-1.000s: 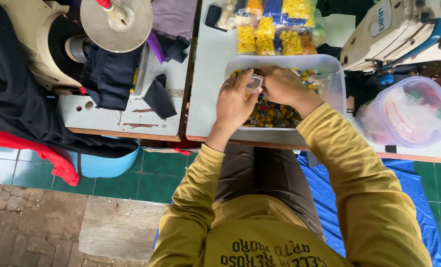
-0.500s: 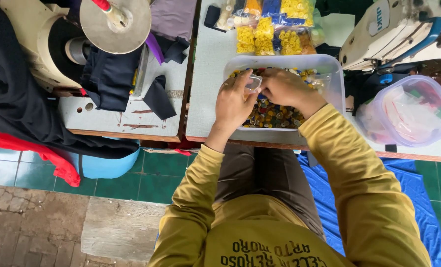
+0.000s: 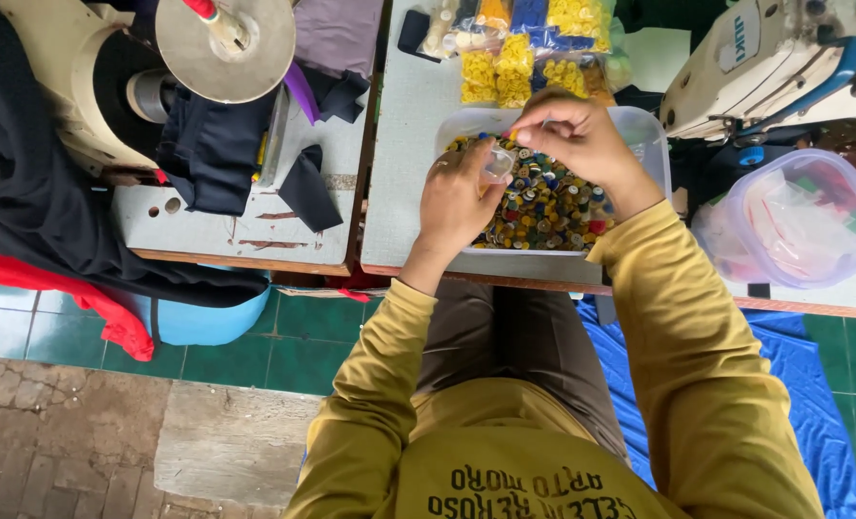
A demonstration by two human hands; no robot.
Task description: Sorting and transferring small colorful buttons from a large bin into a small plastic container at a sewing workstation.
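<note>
A clear plastic tub (image 3: 651, 135) on the light table holds a heap of mixed coloured buttons (image 3: 548, 207). My left hand (image 3: 455, 197) hovers over the tub's left side and pinches a small clear plastic bag (image 3: 498, 163). My right hand (image 3: 582, 135) is just above and right of it, fingertips pinched together over the bag's mouth, on a tiny piece that is too small to identify. Both sleeves are mustard yellow.
Packets of yellow, blue and white buttons (image 3: 519, 43) lie behind the tub. A lidded round clear container (image 3: 798, 216) and a white sewing machine (image 3: 764, 58) stand at the right. Another sewing machine with dark cloth (image 3: 212, 144) and a thread stand occupies the left table.
My right hand has lifted slightly off the button heap toward the bag's mouth. My left hand keeps the bag in the same place.
</note>
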